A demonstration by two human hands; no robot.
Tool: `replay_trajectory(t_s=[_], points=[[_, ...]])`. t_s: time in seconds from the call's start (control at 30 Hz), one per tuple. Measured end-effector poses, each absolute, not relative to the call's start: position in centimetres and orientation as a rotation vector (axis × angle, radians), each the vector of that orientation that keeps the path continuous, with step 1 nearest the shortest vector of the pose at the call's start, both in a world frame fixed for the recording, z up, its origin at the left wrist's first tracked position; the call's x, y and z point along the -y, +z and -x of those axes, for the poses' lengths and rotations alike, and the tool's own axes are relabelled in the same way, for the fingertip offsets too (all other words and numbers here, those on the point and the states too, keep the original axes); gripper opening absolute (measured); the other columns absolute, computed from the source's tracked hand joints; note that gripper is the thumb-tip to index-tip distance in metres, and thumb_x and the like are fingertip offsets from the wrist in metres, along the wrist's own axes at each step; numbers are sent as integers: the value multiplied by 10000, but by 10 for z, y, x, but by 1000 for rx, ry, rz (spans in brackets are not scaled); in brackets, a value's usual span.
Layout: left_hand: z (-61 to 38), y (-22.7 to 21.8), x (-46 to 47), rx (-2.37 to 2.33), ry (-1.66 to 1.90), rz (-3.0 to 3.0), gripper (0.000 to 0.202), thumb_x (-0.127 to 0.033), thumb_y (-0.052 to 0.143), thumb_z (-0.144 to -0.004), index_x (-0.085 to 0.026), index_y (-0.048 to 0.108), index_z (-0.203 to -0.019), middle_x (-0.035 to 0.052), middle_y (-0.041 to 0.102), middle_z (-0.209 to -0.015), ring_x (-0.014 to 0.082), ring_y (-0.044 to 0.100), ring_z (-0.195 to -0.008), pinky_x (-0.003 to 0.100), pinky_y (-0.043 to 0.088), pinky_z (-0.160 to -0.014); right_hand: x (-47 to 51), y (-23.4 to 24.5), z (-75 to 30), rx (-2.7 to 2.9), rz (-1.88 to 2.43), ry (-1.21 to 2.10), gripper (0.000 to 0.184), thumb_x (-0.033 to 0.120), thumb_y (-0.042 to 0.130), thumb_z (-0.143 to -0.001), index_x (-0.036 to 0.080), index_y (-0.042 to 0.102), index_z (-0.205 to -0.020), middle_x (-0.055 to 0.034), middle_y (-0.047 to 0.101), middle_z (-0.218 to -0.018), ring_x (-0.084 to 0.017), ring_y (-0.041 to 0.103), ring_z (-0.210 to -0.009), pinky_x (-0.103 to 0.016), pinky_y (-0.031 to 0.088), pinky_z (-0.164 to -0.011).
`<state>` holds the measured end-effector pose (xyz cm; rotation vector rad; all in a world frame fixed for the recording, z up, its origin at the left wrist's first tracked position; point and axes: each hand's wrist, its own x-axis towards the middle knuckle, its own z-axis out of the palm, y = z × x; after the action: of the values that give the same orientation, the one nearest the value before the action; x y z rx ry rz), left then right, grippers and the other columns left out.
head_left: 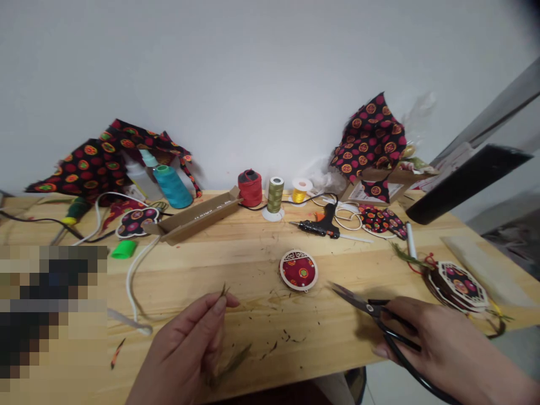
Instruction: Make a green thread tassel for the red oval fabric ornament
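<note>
My left hand (185,343) is closed in a pinch over the front of the wooden table. Between thumb and forefinger is a bunch of olive-green thread (235,360); a short tip pokes out above the fingers and a loose tail hangs below. In my right hand (447,343) I hold black-handled scissors (354,301), their blades pointing left and looking nearly closed. Just beyond the blade tips lies a round wooden-framed ornament (298,271) with a red patterned fabric centre. It touches neither hand. Dark scraps (287,336) are scattered between my hands.
Along the back stand red (250,190), olive (275,196), yellow (299,194) and teal (172,188) thread spools. A glue gun (318,224) lies behind the ornament. Stacked octagonal ornaments (462,286) sit at right, below a black tube (468,183). An open cardboard box (202,216) is left.
</note>
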<state>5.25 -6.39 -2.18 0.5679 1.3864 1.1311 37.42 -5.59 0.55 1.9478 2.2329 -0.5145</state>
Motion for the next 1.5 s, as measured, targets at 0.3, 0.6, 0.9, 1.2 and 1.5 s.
replay_trajectory(t_s=[0.3, 0.6, 0.9, 1.2, 1.5], points=[[-57, -15, 61, -1398, 1134, -613, 261, -416, 688, -704, -188, 678, -831, -87, 366, -447, 71, 310, -419, 165, 286, -369, 38, -10, -385, -2223, -2118, -207, 221, 356, 471, -799, 184, 606, -769, -91, 658, -774, -234, 643, -672, -295, 422, -569], [-54, -16, 61, -1366, 1145, -616, 271, -416, 686, -716, -191, 669, -866, -85, 382, -453, 76, 304, -424, 164, 278, -376, 22, -15, -395, -2117, -2117, -279, 208, 314, 521, -793, 152, 651, -795, -109, 684, -754, -253, 653, -680, -322, 452, -604], [-57, -11, 64, -1370, 1154, -594, 260, -416, 653, -753, -186, 665, -874, -86, 376, -453, 76, 296, -433, 165, 281, -382, 28, -27, -322, -2924, -1871, -399, 204, 137, 480, -849, 185, 657, -938, -75, 610, -863, -207, 553, -849, -332, 456, -747], [-51, -18, 66, -1358, 1167, -647, 256, -415, 637, -772, -196, 662, -903, -84, 373, -482, 76, 296, -455, 168, 277, -403, 29, -49, -297, -3137, -1725, -402, 184, 48, 471, -836, 169, 570, -738, -50, 572, -749, -194, 443, -736, -322, 343, -646], [-62, 5, 45, -1359, 1228, -819, 216, -393, 627, -774, -188, 678, -819, -67, 424, -486, 76, 307, -447, 172, 254, -406, 17, 28, -264, -3197, -1264, -764, 163, 45, 489, -850, 175, 529, -760, -8, 548, -803, -153, 448, -827, -295, 349, -750]])
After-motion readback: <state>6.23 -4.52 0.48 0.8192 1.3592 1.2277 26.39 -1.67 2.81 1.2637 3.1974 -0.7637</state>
